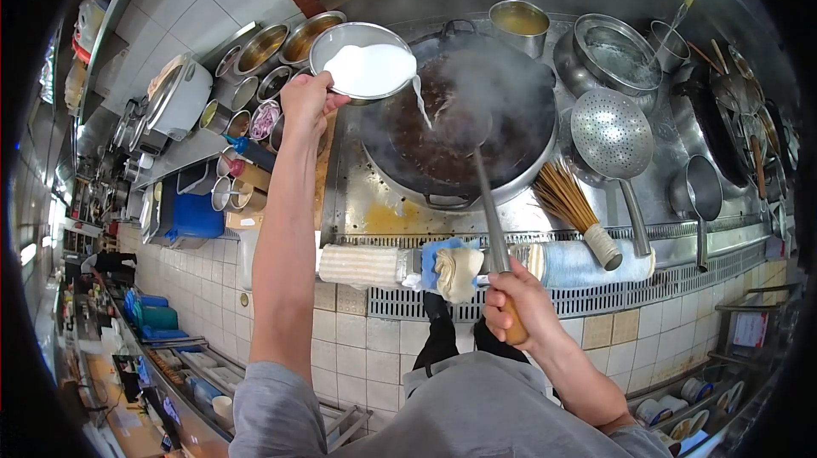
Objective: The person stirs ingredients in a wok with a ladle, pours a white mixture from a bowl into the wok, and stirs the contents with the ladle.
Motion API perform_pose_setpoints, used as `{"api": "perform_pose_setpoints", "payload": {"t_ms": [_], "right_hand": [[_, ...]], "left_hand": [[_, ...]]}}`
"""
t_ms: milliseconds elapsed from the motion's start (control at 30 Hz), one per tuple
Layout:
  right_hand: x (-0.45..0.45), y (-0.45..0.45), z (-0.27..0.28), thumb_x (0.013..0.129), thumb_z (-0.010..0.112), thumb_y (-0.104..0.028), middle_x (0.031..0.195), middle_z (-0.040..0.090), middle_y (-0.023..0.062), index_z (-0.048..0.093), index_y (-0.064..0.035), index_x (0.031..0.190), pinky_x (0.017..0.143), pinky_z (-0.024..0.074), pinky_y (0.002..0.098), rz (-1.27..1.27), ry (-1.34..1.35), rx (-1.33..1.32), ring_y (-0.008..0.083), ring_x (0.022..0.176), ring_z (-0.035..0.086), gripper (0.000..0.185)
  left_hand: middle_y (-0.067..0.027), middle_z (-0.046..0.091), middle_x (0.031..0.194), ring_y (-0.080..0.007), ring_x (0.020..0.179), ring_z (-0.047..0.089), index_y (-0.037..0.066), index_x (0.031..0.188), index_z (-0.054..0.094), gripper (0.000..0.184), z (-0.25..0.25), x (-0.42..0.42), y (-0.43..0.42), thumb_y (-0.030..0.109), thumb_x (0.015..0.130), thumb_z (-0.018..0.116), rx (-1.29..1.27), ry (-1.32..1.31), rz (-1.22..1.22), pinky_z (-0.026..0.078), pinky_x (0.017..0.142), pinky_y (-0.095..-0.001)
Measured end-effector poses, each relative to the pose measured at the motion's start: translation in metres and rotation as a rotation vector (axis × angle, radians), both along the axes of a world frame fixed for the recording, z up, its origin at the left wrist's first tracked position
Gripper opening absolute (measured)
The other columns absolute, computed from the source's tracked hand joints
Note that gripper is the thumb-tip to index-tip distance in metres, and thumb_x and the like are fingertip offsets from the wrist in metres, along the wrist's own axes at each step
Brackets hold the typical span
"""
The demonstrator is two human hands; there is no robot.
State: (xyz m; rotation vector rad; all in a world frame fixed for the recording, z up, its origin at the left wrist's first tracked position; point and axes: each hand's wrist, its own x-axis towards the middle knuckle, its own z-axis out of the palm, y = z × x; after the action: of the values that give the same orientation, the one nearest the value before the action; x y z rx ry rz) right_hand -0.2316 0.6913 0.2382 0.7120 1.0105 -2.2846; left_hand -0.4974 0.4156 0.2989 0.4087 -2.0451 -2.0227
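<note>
My left hand (pixel 311 100) grips the rim of a metal bowl (pixel 323 39) tilted over the wok's left side. White liquid (pixel 370 69) fills part of the bowl and runs off its right edge in a thin stream into the wok (pixel 545 130). Dark brown sauce (pixel 417 139) steams inside the wok. In my right hand (pixel 523 305) is the wooden handle of a long-handled wok ladle (pixel 489 203). Its head dips into the sauce, mostly hidden by steam and liquid.
Right of the wok lie a bamboo brush (pixel 568 203) and a perforated skimmer (pixel 611 134). A large pot (pixel 587 62) and a pot of yellowish liquid (pixel 519 22) stand behind. Folded towels (pixel 362 264) line the front edge. Several ingredient containers (pixel 265 120) stand at left.
</note>
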Motion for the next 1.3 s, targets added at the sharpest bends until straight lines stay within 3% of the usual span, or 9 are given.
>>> {"api": "perform_pose_setpoints", "payload": {"t_ms": [167,333,500,633,800,1000,1067,1200,1300], "right_hand": [[-0.053,0.032,-0.039,0.087,0.052,-0.008,0.06,0.045,-0.001,0.042,-0.0091,0.126,0.029,0.0326,0.0239,0.037,-0.118,-0.329,0.0082,0.036,0.041,0.041],[-0.023,-0.006,-0.071,0.086,0.053,-0.008,0.06,0.048,0.0003,0.031,-0.0103,0.137,0.031,0.0344,0.0231,0.085,0.347,0.63,0.0087,0.037,0.043,0.055],[-0.001,-0.001,0.008,0.086,0.054,-0.008,0.059,0.045,-0.0012,0.044,-0.0109,0.121,0.028,0.0341,0.0263,-0.036,-0.123,-0.327,0.0096,0.034,0.039,0.036],[-0.054,0.025,-0.046,0.086,0.053,-0.007,0.059,0.046,-0.0018,0.043,-0.0103,0.123,0.028,0.0338,0.0261,0.015,-0.158,-0.431,0.0096,0.035,0.04,0.039],[-0.022,-0.025,-0.068,0.087,0.051,-0.007,0.062,0.047,0.0002,0.027,-0.0126,0.137,0.03,0.035,0.0255,0.117,0.279,0.597,0.0098,0.038,0.043,0.056],[-0.023,0.005,-0.012,0.089,0.049,-0.006,0.058,0.042,-0.0005,0.043,-0.0115,0.124,0.027,0.0324,0.0253,-0.057,-0.144,-0.452,0.0104,0.034,0.039,0.036],[-0.049,0.019,-0.033,0.089,0.049,-0.007,0.059,0.044,0.0003,0.046,-0.0107,0.122,0.027,0.0319,0.0243,-0.018,-0.139,-0.416,0.0098,0.034,0.039,0.033],[-0.041,-0.009,-0.078,0.085,0.053,-0.007,0.061,0.049,0.0019,0.03,-0.013,0.14,0.032,0.0343,0.0243,0.11,0.215,0.603,0.0103,0.037,0.043,0.06],[-0.003,-0.05,-0.042,0.086,0.051,-0.005,0.059,0.045,0.0011,0.018,-0.013,0.143,0.031,0.0344,0.0264,0.002,0.061,0.331,0.0121,0.035,0.04,0.067]], "left_hand": [[-0.0128,0.054,0.07,-0.0202,0.048,0.058,-0.007,0.079,0.05,0.008,0.004,0.001,0.001,-0.002,0.076,0.054,-0.031,-0.042,0.023,0.055,0.048,-0.0265],[-0.0157,0.055,0.075,-0.023,0.053,0.061,-0.008,0.081,0.048,0.008,-0.012,-0.006,-0.018,-0.003,0.077,0.053,0.135,-0.047,0.001,0.057,0.049,-0.0285],[-0.0186,0.056,0.081,-0.0271,0.061,0.064,-0.01,0.087,0.048,0.01,-0.04,-0.008,-0.038,-0.001,0.081,0.048,0.495,-0.203,-0.085,0.059,0.055,-0.035],[-0.0203,0.056,0.082,-0.0262,0.061,0.064,-0.01,0.089,0.047,0.012,-0.052,0.0,-0.036,-0.001,0.081,0.046,0.591,-0.263,-0.129,0.06,0.06,-0.0353],[-0.0275,0.057,0.079,-0.0256,0.059,0.062,-0.018,0.09,0.046,0.019,-0.067,0.015,-0.052,-0.003,0.08,0.048,0.584,-0.229,-0.008,0.054,0.044,-0.0177],[-0.0209,0.057,0.082,-0.0278,0.065,0.062,-0.008,0.083,0.049,0.008,-0.085,0.058,-0.097,-0.003,0.078,0.05,0.509,-0.167,0.038,0.049,0.047,-0.0238],[-0.0188,0.057,0.08,-0.0262,0.063,0.061,-0.007,0.083,0.049,0.006,-0.102,0.075,-0.122,-0.003,0.078,0.05,0.473,-0.158,0.079,0.048,0.046,-0.0237],[-0.0127,0.057,0.072,-0.0222,0.056,0.061,-0.002,0.079,0.048,0.005,-0.128,0.121,-0.155,-0.002,0.077,0.052,0.353,-0.144,0.17,0.047,0.045,-0.0241],[-0.0103,0.056,0.068,-0.0213,0.053,0.06,0.0,0.078,0.048,0.006,-0.16,0.146,-0.184,-0.001,0.077,0.053,0.385,-0.2,0.272,0.048,0.045,-0.025]]}}
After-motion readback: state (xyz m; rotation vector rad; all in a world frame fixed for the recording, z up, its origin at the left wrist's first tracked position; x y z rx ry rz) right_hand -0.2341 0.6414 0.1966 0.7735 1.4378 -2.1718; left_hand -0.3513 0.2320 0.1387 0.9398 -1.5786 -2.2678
